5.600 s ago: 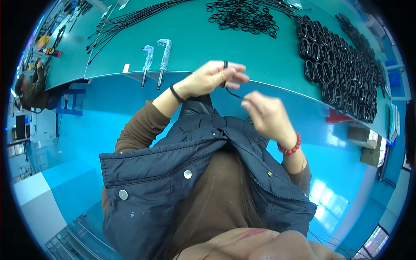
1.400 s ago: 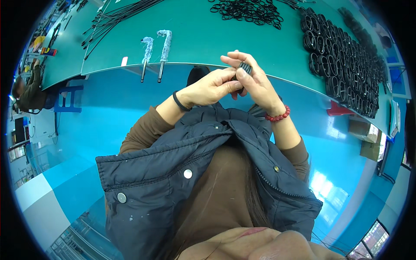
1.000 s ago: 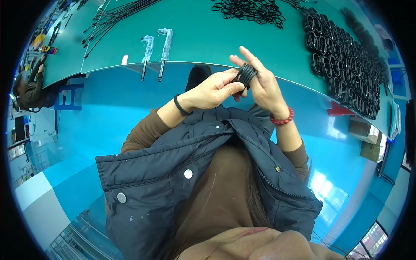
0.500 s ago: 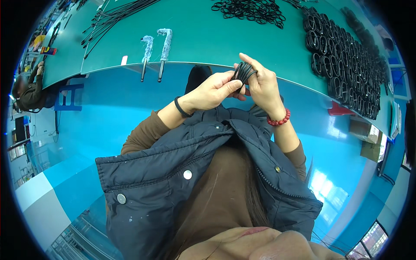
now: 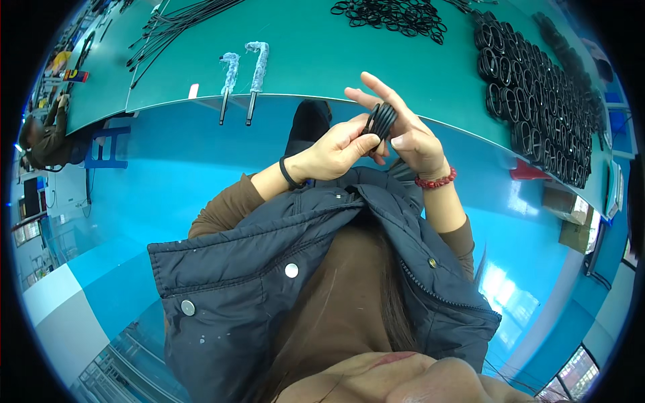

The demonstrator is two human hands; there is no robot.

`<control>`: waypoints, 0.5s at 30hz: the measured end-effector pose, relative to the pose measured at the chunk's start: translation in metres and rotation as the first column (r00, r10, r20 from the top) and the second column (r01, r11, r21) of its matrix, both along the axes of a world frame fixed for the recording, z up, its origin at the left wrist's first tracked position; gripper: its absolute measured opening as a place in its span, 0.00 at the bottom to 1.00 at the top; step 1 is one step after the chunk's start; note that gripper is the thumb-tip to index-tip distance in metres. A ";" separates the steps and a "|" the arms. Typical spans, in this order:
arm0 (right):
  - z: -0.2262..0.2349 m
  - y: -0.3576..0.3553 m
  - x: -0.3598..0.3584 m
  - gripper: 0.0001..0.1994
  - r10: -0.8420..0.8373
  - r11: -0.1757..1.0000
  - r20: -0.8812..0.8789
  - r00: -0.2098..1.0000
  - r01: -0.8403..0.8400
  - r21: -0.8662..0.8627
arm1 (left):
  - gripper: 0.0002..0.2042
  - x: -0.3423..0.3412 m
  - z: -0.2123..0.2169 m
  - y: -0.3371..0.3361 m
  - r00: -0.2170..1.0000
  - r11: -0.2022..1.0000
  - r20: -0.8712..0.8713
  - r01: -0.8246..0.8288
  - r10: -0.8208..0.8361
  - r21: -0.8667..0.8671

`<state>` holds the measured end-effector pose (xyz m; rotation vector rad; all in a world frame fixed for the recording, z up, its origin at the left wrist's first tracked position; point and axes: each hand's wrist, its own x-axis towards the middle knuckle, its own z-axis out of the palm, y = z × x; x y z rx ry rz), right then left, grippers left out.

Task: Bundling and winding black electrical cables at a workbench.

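Green table (image 5: 322,64): runs across the far side, above a glossy blue floor (image 5: 195,181).
Cable coil: one small black coil (image 5: 382,119), up between the two hands, just on the near side of the table's edge.
Left hand (image 5: 336,149): thumb and fingers pinch the coil from its left.
Right hand (image 5: 420,141): fingers spread, two stretched toward the far left, thumb off the coil; whether its partly hidden fingers touch the coil, I cannot tell.
Hooked rods: two, wrapped in pale blue (image 5: 258,70), at the table's near edge, left of the hands.
Black loops (image 5: 400,19): loosely heaped, far side.
Bundled coils (image 5: 537,107): rows at right.
Loose cables (image 5: 171,28): far left.
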<state>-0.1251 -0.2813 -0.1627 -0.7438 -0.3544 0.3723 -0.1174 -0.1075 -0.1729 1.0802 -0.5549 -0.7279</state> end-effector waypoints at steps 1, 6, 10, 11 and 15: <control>0.003 0.003 -0.001 0.28 -0.053 0.988 0.022 0.998 0.056 -0.147 | 0.10 0.000 -0.002 0.001 1.000 1.000 0.022 -0.009 0.009 -0.003; 0.010 0.010 -0.008 0.28 -0.186 0.809 0.129 0.974 0.226 -0.542 | 0.10 0.001 -0.005 0.003 0.994 1.000 0.104 -0.028 0.026 0.014; 0.006 0.011 -0.010 0.24 -0.182 0.818 0.111 0.977 0.214 -0.534 | 0.10 -0.001 0.000 0.005 0.989 0.995 0.147 -0.024 0.009 0.096; 0.005 0.013 -0.011 0.23 -0.196 0.816 0.133 0.971 0.237 -0.528 | 0.10 -0.002 0.000 0.005 0.987 0.993 0.158 -0.033 0.015 0.113; 0.003 0.019 -0.012 0.19 -0.238 0.806 0.195 0.951 0.306 -0.507 | 0.08 -0.004 0.002 0.006 0.981 0.985 0.191 -0.063 0.032 0.159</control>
